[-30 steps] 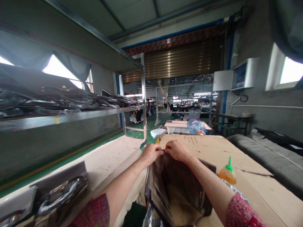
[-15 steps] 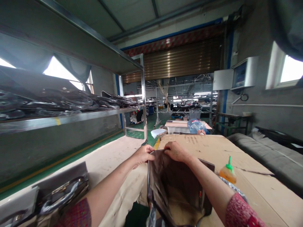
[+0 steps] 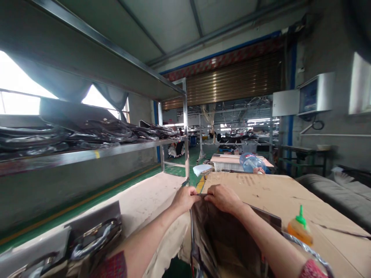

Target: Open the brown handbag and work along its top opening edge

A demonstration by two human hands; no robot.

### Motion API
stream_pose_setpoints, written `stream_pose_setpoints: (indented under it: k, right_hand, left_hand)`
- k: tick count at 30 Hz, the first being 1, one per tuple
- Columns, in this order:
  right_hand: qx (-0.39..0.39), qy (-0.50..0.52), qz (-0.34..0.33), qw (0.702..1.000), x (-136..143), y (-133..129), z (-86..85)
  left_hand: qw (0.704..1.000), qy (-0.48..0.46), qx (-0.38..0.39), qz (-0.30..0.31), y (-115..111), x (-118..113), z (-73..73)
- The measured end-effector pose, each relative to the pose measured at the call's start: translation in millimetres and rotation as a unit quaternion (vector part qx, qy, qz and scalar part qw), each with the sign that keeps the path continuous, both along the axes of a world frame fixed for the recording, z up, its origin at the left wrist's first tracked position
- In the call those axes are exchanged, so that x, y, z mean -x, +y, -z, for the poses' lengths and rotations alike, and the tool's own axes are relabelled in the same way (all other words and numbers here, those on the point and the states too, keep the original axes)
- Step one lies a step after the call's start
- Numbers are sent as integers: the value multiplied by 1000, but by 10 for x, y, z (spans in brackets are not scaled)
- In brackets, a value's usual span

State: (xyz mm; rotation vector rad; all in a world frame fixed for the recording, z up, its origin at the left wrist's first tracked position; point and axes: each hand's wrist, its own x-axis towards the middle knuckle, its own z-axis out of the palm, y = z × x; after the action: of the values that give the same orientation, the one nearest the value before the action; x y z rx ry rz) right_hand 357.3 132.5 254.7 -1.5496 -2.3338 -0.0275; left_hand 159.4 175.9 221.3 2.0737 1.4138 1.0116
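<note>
A dark brown bag point(image 3: 232, 235) stands with its opening facing me at the bottom centre, its lining showing. My left hand point(image 3: 184, 199) pinches the far upper edge of the bag at its left corner. Close beside it, my right hand point(image 3: 223, 197) grips the same edge, with fingers curled over it. A wrapped handle point(image 3: 308, 249) sticks out at the bag's right side, partly behind my right forearm. The lower part of the bag runs out of the frame.
A bottle of orange liquid with a green nozzle point(image 3: 300, 227) stands on the cardboard-covered table point(image 3: 269, 193). More bags point(image 3: 95, 235) lie at the lower left. A metal shelf point(image 3: 116, 150) holds wrapped bags. Blue water jugs point(image 3: 252, 163) sit beyond the table.
The view has shifted left, so the surroundings appear farther right. My hands have moved closer together along the bag's edge, and its opening looks narrower.
</note>
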Motion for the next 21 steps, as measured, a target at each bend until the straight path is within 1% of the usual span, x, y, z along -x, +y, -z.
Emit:
stream_pose_setpoints:
  k: [5, 9, 11, 13, 15, 16, 17, 18, 19, 20, 21]
  right_hand:
    - [12, -8, -13, 1000, -37, -79, -47]
    - [9, -4, -27, 1000, -142, -184, -131]
    - [0, 4, -38, 999, -207, -282, -198]
    - [-11, 17, -45, 999, -284, -413, -287]
    - [-27, 37, -52, 998, -385, -558, -388]
    - [-39, 57, -61, 996, -450, -626, -434]
    - [-59, 90, -71, 992, -525, -685, -470]
    - [-86, 144, -78, 983, -611, -731, -489]
    - [-116, 205, -70, 969, -706, -761, -487]
    - [-148, 272, -47, 950, -809, -774, -458]
    - [-179, 341, -13, 923, -916, -772, -402]
  left_hand:
    - [1000, 9, -16, 8, -260, -42, -139]
    - [999, 14, -45, 15, -564, -159, -290]
    - [998, -6, -55, 21, -742, -206, -369]
    - [995, -48, -60, 57, -917, -216, -436]
    - [985, -114, -70, 105, -1056, -177, -467]
    - [978, -154, -79, 119, -1100, -138, -461]
    - [969, -196, -89, 118, -1121, -88, -437]
    - [961, -238, -97, 102, -1120, -28, -396]
    - [953, -276, -100, 75, -1097, 40, -337]
    - [946, -306, -97, 43, -1058, 113, -263]
    - [940, -329, -89, 9, -1007, 188, -177]
